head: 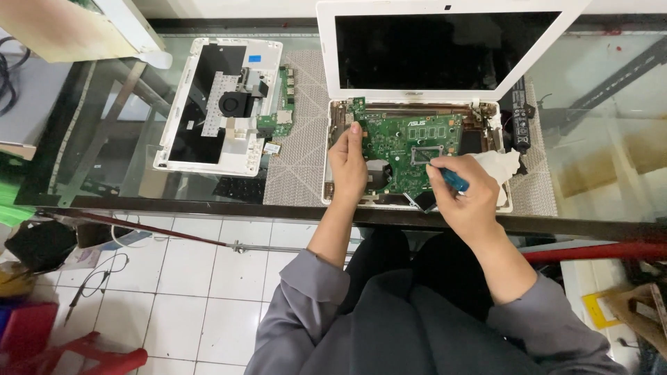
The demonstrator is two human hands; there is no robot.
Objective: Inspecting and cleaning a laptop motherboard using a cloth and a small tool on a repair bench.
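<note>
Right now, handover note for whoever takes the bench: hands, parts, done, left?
Left hand: flat on the left edge of the green circuit board in the opened white laptop base.
Right hand: grips a blue-handled tool, tip at the board's square socket.
Done: white keyboard cover off, lying to the left.
Left: board remains in the base.

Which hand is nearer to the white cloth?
Right. The right hand lies against the white cloth, holding a blue tool. The left hand rests at the green board's far left edge.
</note>
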